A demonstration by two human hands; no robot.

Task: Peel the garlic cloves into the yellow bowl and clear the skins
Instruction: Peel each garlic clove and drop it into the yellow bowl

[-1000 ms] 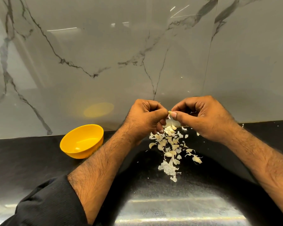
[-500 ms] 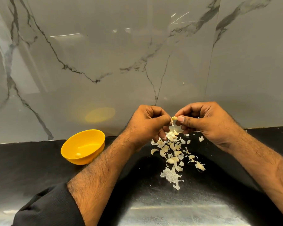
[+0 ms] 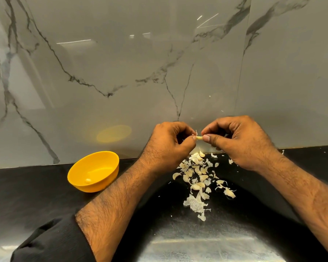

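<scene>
Your left hand and right hand are raised side by side above the black tabletop, and each grip is pinched on one end of a single garlic clove. The clove lies with its long axis roughly level, running left to right between your two thumbs, one end tucked under the left thumb and forefinger, the other against the right thumbnail. A thin sliver of skin stands up from the clove's top, just beside your left fingertips. The other fingers of both hands are curled in toward the palms. Directly below the grip, the pile of skins and cloves is scattered across the tabletop, trailing from the foot of the marble wall toward you; which pieces are whole cloves and which are empty husks is hard to tell. The yellow bowl sits well to the left of your left hand and lower, upright on the tabletop near the wall, with one pale peeled clove lying in its bottom. A dark sleeve is pushed up your left forearm.
</scene>
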